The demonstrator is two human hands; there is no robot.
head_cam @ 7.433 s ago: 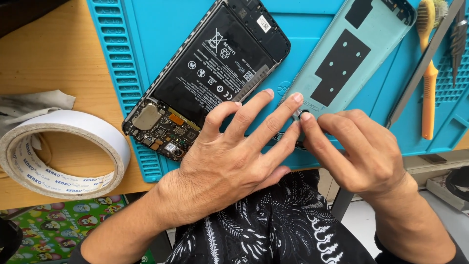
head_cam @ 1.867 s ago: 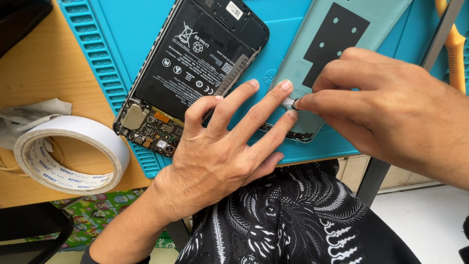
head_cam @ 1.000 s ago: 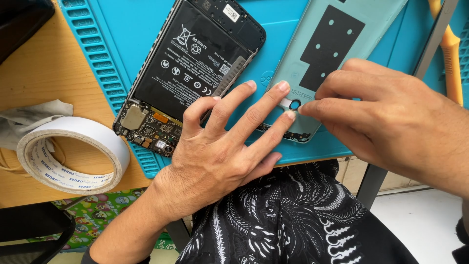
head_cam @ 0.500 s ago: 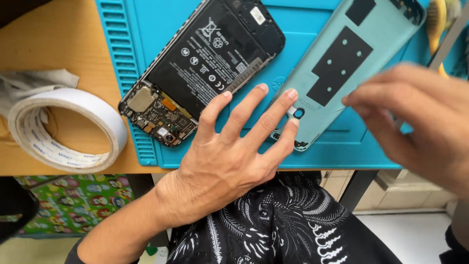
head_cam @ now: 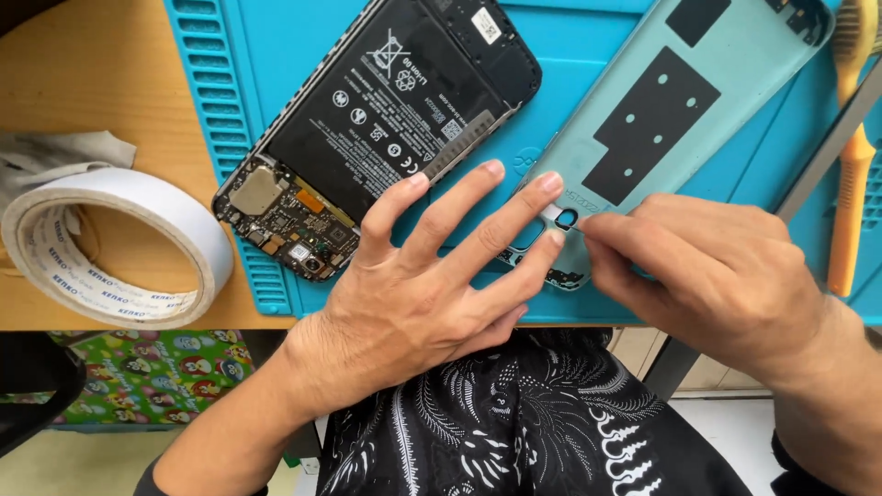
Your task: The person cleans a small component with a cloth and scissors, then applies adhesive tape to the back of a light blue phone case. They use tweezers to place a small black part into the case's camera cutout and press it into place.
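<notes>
A: What has changed since half a second ago?

B: The right hand (head_cam: 726, 276), then blurred and lifted off to the right, is back down at the pale green phone back cover (head_cam: 680, 110); its pinched fingertips meet the cover's lower end beside a small round hole (head_cam: 567, 219).

A: How does the cover look, and where is it?

B: It lies inner face up on the blue work mat (head_cam: 570, 55), with black adhesive patches along its length; its lower corner is hidden under the hands.

A: And the left hand (head_cam: 413, 294)?

B: It lies flat, fingers spread, pressing the cover's lower end and gripping nothing. Whether the right fingertips hold anything cannot be made out.

A: What lies around?

B: To the left lies the opened phone (head_cam: 386, 129), its black battery bearing white symbols and a small white label near the top. A roll of white tape (head_cam: 110, 248) sits on the wooden table (head_cam: 83, 83). An orange-handled tool (head_cam: 850, 202) is cut off at the right edge.
</notes>
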